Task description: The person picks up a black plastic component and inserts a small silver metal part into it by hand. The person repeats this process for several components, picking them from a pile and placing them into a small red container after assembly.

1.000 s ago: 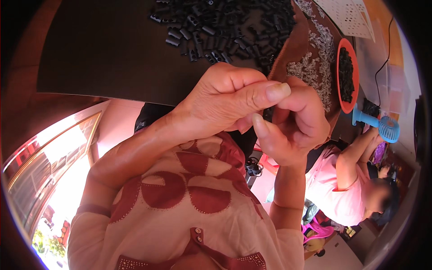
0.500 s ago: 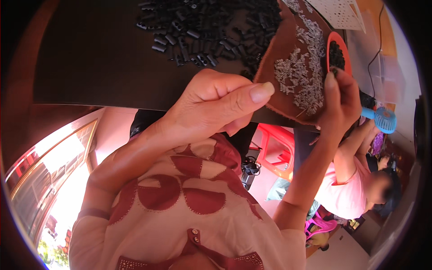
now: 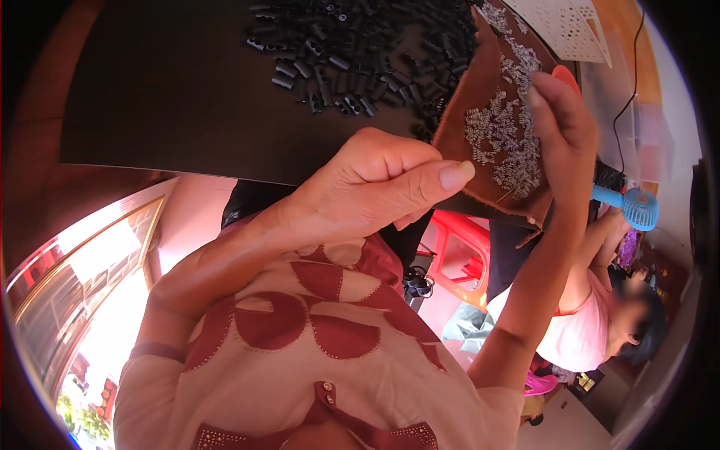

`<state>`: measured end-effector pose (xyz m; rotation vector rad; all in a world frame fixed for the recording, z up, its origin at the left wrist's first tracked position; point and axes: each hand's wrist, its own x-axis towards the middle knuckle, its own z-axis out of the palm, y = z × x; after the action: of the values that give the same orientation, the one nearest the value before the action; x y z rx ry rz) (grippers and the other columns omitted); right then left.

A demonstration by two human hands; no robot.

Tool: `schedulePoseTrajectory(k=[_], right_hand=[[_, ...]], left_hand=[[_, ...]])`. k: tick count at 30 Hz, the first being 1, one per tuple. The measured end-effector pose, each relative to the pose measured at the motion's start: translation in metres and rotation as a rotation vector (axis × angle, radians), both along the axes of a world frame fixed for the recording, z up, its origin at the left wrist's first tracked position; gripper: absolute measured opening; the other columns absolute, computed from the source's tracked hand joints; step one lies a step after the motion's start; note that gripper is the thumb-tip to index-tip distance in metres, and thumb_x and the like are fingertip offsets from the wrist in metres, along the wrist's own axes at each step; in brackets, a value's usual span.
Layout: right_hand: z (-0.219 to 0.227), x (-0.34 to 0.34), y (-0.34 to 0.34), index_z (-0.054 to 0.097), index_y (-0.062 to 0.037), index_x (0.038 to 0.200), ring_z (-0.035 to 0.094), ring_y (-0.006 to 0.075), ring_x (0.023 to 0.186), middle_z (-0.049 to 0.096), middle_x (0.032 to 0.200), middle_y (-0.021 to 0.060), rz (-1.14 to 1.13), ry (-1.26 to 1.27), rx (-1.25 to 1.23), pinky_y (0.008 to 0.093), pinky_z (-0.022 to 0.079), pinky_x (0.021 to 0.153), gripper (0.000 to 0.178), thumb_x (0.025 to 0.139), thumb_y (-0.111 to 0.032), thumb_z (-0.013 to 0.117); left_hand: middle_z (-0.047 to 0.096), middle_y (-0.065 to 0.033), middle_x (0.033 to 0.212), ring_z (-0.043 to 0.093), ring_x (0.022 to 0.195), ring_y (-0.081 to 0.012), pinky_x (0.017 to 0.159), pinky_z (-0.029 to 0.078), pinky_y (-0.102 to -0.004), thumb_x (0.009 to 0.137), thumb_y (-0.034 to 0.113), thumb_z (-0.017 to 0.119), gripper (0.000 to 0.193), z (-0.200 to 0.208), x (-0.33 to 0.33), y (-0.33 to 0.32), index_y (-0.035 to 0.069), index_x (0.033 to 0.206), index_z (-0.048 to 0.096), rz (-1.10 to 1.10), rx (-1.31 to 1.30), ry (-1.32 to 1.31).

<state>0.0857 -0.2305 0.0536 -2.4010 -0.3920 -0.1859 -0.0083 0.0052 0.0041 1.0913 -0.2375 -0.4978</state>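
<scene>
My left hand [image 3: 390, 176] is closed in front of the dark table's near edge, thumb pressed over curled fingers. Whatever it may hold is hidden inside the fist. Farther right, my right hand [image 3: 564, 127] reaches over the edge of a brown cloth [image 3: 466, 112], its thumb and forefinger close together beside a spread of small metal coil springs [image 3: 517, 161]. Anything between those fingertips is too small to make out. Behind this hand shows the rim of an orange-red bowl [image 3: 567, 77], its contents hidden. A heap of short black tubular pieces [image 3: 352, 67] lies at the far middle.
The dark tabletop [image 3: 172, 97] stretches left. A white perforated tray [image 3: 562, 26] stands at the far right. Beyond my right arm are a blue handheld fan [image 3: 639, 208] and another person in a pink top [image 3: 574, 341]. A red plastic stool [image 3: 465, 251] stands below the table edge.
My right hand has left the bowl, where it pinched a small dark piece, and moved up and left toward the springs. My left fist has shifted slightly right and down, still closed.
</scene>
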Motion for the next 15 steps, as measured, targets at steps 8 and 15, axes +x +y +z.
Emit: schedulePoseTrajectory(k=[8, 15], right_hand=[[-0.014, 0.036, 0.072, 0.060, -0.0015, 0.098, 0.053, 0.0170, 0.072, 0.053, 0.083, 0.0051, 0.466, -0.175, -0.274, 0.0267, 0.043, 0.065, 0.013, 0.086, -0.003, 0.057], [-0.006, 0.037, 0.100, 0.058, -0.0024, 0.089, 0.057, 0.0335, 0.070, 0.052, 0.080, 0.0127, 0.536, -0.274, -0.394, 0.0411, 0.047, 0.062, 0.009, 0.080, -0.004, 0.059]], left_hand=[[0.044, 0.0026, 0.052, 0.034, 0.048, -0.0036, 0.043, 0.027, -0.0235, 0.098, 0.027, 0.050, 0.043, -0.003, 0.002, 0.002, 0.005, 0.060, 0.047, 0.015, -0.131, -0.096], [0.043, 0.0029, 0.052, 0.034, 0.048, -0.0042, 0.042, 0.028, -0.0241, 0.097, 0.025, 0.050, 0.042, -0.006, 0.004, 0.003, 0.004, 0.061, 0.047, 0.005, -0.159, -0.115]])
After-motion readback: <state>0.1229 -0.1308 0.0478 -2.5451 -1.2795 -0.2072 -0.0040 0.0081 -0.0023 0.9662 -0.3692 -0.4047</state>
